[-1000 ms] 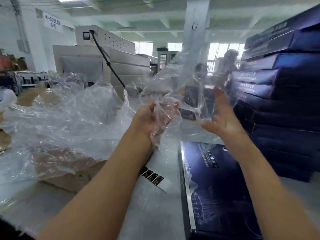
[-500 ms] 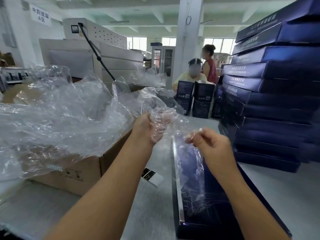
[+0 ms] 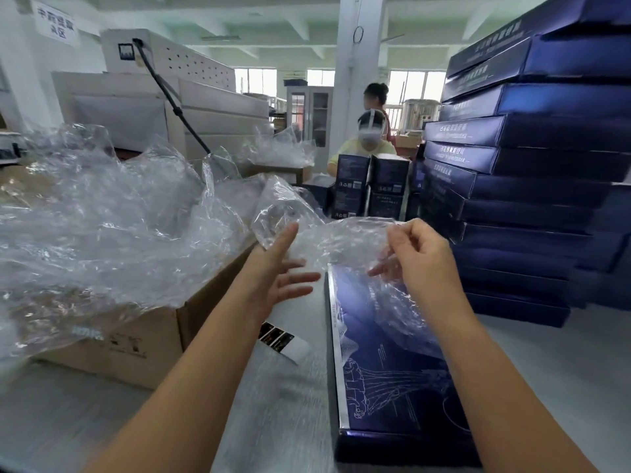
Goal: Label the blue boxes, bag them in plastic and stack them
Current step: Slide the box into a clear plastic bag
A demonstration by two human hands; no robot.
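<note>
Flat blue box (image 3: pixel 386 363) lies lengthwise on the pale grey table (image 3: pixel 563 370), glossy dark-blue lid w/ fine white line art & a silvery strip down its left edge. Over its far end hangs a clear plastic bag (image 3: pixel 345 238), thin film, heavily crinkled, catching white glare. To the right, a tall stack of blue boxes (image 3: pixel 532 186), same long flat shape, satin sides w/ pale lettering, edges not quite flush. To the left, a brown cardboard carton (image 3: pixel 136 343), matte, flaps open, overflowing w/ a heap of plastic bags (image 3: pixel 102 227), rumpled & shiny. Btwn carton & box a small label strip (image 3: pixel 280 339) lies flat, black-and-gold squares on white backing. Right hand (image 3: pixel 421 254) is raised above the box's far end, fingers curled, pinching the bag's top edge; its lower fingers show blurred thru the film. Left hand (image 3: pixel 273 268) sits apart from it, palm turned toward the bag, fingers straight & spread, thumb up by the bag's crumpled edge; can't tell if it touches the film. Both forearms bare, reaching fwd.
</note>
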